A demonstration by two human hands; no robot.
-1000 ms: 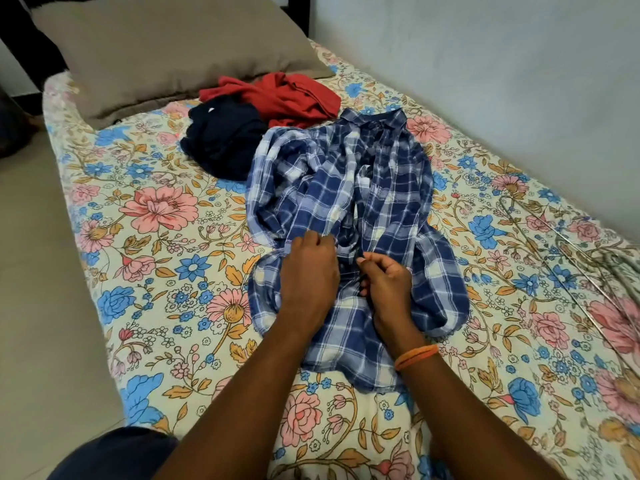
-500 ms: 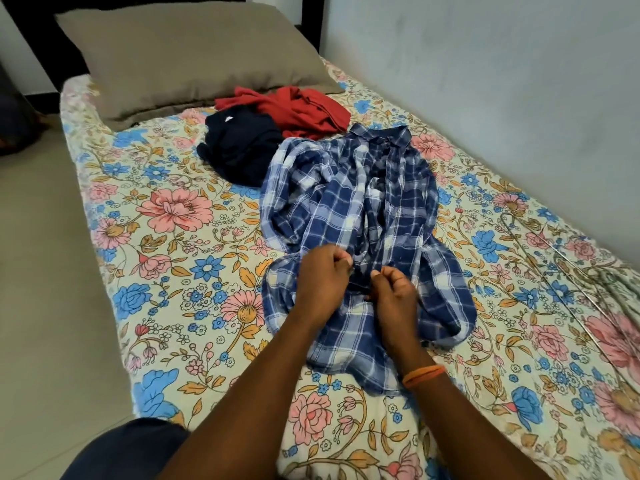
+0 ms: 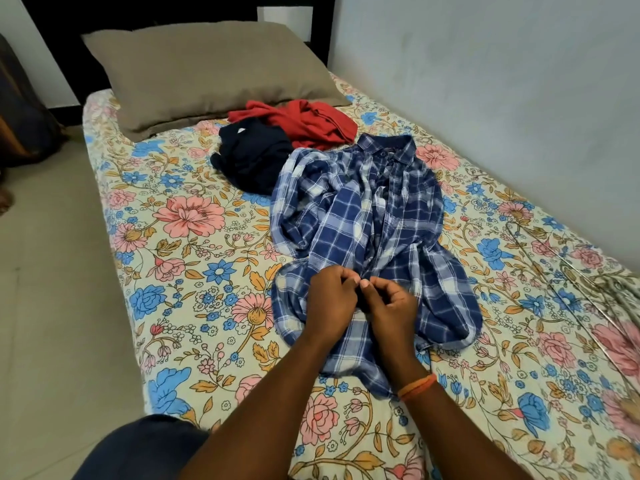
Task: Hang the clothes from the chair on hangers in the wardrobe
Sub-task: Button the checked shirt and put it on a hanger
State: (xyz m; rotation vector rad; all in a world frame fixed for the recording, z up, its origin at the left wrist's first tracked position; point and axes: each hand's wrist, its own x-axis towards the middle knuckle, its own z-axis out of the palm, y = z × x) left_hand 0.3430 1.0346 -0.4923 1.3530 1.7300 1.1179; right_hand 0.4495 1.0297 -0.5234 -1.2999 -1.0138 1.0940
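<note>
Shirt (image 3: 367,220): collar far, hem near, long axis running away.
Left hand (image 3: 330,299), right hand (image 3: 391,306): fingers pinching its front, side by side.

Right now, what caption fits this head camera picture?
Both hands, left and right, pinch the plaid shirt on the bed.

Your two arms reach forward, side by side. Your left hand (image 3: 330,299) and your right hand (image 3: 391,306) sit close together, and the fingertips almost meet. The fingers on both hands are curled in, pinching. Your right wrist has an orange band (image 3: 416,387) on it.
</note>
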